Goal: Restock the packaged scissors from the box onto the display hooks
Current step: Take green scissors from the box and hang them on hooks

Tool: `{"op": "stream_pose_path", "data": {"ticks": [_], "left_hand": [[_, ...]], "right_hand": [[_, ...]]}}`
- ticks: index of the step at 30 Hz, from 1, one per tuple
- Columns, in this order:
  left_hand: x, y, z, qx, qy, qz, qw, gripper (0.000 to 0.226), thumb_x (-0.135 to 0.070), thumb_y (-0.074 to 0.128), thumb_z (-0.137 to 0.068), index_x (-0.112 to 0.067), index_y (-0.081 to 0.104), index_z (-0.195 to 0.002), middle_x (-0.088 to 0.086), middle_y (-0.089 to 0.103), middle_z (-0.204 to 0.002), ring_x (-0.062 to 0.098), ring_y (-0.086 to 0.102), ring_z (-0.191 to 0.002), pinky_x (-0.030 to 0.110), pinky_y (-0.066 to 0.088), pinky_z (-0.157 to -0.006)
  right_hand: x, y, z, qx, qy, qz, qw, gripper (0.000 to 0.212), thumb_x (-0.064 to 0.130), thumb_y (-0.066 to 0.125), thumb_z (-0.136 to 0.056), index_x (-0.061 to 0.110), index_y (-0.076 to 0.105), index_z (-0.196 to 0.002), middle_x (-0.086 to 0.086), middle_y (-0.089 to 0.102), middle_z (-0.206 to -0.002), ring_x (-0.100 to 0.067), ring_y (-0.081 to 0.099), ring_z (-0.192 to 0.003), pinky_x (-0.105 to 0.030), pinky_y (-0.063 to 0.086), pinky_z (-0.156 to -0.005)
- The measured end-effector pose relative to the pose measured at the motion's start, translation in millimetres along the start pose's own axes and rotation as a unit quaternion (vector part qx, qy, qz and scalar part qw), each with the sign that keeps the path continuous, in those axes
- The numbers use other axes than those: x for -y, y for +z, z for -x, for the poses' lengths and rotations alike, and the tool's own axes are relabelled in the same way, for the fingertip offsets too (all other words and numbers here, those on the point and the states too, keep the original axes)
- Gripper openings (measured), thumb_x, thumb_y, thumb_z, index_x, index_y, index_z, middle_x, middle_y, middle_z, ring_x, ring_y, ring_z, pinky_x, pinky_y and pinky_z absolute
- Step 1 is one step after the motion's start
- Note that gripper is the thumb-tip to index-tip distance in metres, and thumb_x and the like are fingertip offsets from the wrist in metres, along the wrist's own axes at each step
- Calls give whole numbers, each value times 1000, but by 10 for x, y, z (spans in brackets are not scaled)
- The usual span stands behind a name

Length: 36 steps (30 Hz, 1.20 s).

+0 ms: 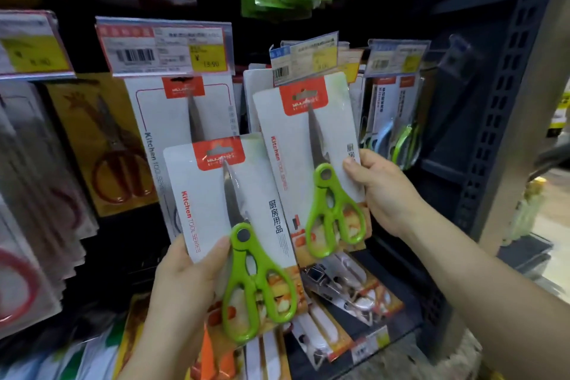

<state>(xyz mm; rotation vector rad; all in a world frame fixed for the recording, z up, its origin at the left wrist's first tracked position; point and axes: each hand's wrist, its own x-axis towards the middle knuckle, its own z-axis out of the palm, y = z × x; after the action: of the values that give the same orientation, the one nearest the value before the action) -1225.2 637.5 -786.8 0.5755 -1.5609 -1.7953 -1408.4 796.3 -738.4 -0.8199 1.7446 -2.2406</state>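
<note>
Right hand point(382, 191) pinches the upper green scissors pack point(311, 145) by its edge, left hand point(185, 281) grips a spare pack point(240, 210) — I'd line the red header's hang hole with the hook under the price tag point(305, 55) and slide it on level.

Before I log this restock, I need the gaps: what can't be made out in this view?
- Box: out of the head view.
- Hook for the right hand's pack: hidden behind the price tag.
- That tag's price: blurred.
- Left hand's pack: lower edge hidden by palm.
</note>
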Motion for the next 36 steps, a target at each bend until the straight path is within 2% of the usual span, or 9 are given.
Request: {"op": "stream_pose_path", "data": {"ticks": [3, 8, 12, 18, 24, 28, 32, 34, 36], "left_hand": [[45, -37, -5, -10, -7, 8, 1000, 19, -11, 59, -88, -20, 67, -103, 0, 75, -98, 22, 71, -90, 41, 53, -85], [122, -223, -34, -30, -16, 8, 999, 19, -14, 61, -87, -20, 69, -103, 3, 74, -102, 27, 70, -94, 51, 49, -93], [180, -310, -39, -30, -24, -5, 999, 17, -11, 61, -87, -18, 69, -100, 3, 75, -98, 27, 70, -91, 45, 51, -89], [238, -313, -42, -26, -44, -15, 999, 16, -12, 61, -87, -17, 69, -100, 5, 75, -97, 27, 71, -88, 47, 52, -88], [244, -270, -28, -12, -59, -15, 998, 14, -14, 61, -87, -18, 69, -98, 2, 76, -91, 24, 72, -84, 38, 54, -75], [287, -255, -30, -4, -57, -29, 998, 15, -15, 61, -88, -21, 68, -100, 0, 75, -95, 22, 71, -87, 39, 54, -78], [289, -189, -21, 15, -47, -32, 998, 17, -13, 61, -87, -19, 68, -101, 0, 76, -94, 20, 72, -87, 36, 54, -76], [280, -131, -6, 21, -41, -24, 999, 18, -11, 61, -87, -18, 68, -101, 0, 76, -94, 19, 72, -86, 33, 53, -71], [292, -56, 16, 24, -40, -20, 999, 18, -11, 61, -87, -18, 68, -102, 0, 76, -93, 18, 72, -86, 34, 54, -73]], "right_hand": [[32, 78, -84, 14, -16, -16, 1000, 16, 9, 47, -94, 16, 62, -95, -2, 69, -91, -13, 65, -81, -29, 52, -83], [-261, 119, 5, 29, 39, -54, 997, 16, 10, 47, -93, 13, 62, -96, -3, 72, -85, -14, 67, -75, -29, 55, -77], [-374, 144, 52, 18, 55, -81, 995, 14, 8, 46, -93, 9, 60, -95, -3, 72, -76, -13, 67, -66, -26, 56, -66], [-65, 285, -244, 2, -13, -53, 999, 13, 11, 47, -94, 14, 60, -93, 1, 71, -82, -12, 65, -75, -29, 53, -80], [-164, 302, -407, -70, 28, -14, 997, 16, 15, 48, -96, 9, 61, -103, -10, 65, -96, -26, 60, -92, -46, 46, -97], [-189, 378, -577, -107, 23, 73, 991, 16, 20, 50, -95, 15, 62, -104, -8, 65, -108, -26, 60, -106, -44, 46, -100], [-211, 425, -564, -205, 19, 224, 953, 53, 51, 61, -73, 16, 56, -112, -4, 62, -109, -21, 60, -100, -37, 50, -90], [-239, 417, -324, -175, -3, 209, 962, 40, 49, 64, -78, 17, 58, -101, 4, 62, -98, -8, 59, -92, -24, 49, -79], [-303, 436, -30, -47, 37, 137, 989, 27, 44, 58, -85, 19, 60, -96, 5, 64, -97, -8, 62, -90, -23, 49, -81]]}}
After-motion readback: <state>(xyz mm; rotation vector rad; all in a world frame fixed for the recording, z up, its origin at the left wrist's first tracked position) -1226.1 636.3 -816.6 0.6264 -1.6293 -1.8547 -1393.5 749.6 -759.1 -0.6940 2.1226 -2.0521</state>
